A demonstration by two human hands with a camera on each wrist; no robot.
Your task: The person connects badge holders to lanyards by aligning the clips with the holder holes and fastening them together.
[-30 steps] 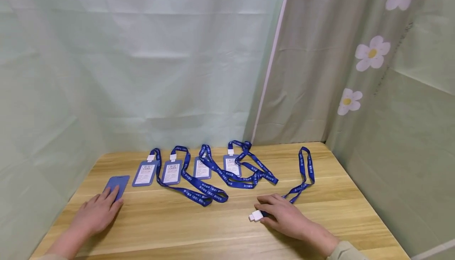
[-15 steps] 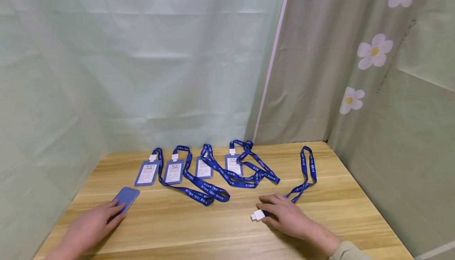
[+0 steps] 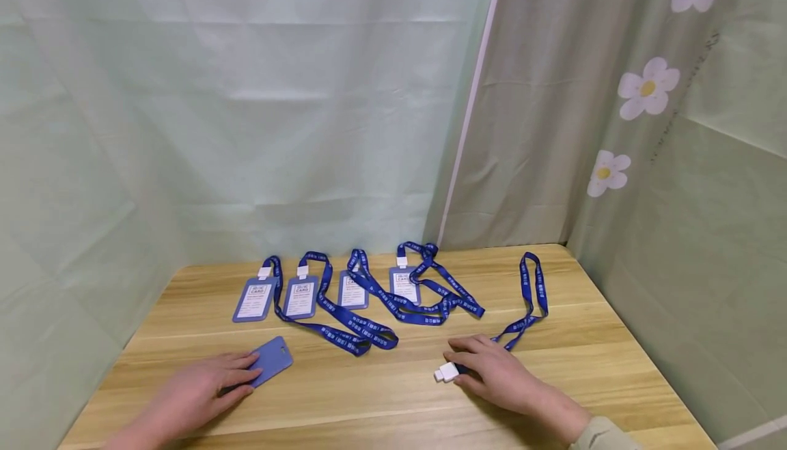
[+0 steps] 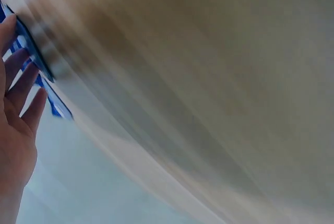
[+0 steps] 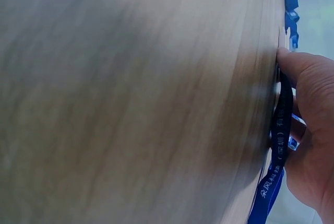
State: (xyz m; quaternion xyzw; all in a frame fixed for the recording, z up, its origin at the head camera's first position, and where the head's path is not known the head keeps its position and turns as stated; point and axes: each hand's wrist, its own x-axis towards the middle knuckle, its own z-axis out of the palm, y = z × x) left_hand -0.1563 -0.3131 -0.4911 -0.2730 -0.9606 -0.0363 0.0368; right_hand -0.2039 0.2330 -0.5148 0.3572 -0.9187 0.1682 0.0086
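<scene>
My left hand [image 3: 209,388] pinches a plain blue badge holder [image 3: 273,360] by its near end, low over the front left of the table. The holder's slotted end points right and away from me. In the left wrist view its dark edge shows beside the fingers. At the right, my right hand [image 3: 494,373] grips a blue printed lanyard [image 3: 533,293] just behind its white clip [image 3: 447,371]. The clip sticks out to the left of the fingers, and the strap loops behind the hand. The right wrist view shows the strap [image 5: 281,130] along the palm.
A row of blue badge holders with white cards, including the leftmost badge [image 3: 253,299] and the rightmost badge [image 3: 404,285], lies at the back. Their lanyards [image 3: 353,327] trail rightward over the wooden table [image 3: 344,395]. Curtains [image 3: 295,129] hang close behind and beside it.
My left hand has drawn the badge holder from the left side toward the middle and nearer to me, turning it rightward. The right hand and its lanyard stay almost in place.
</scene>
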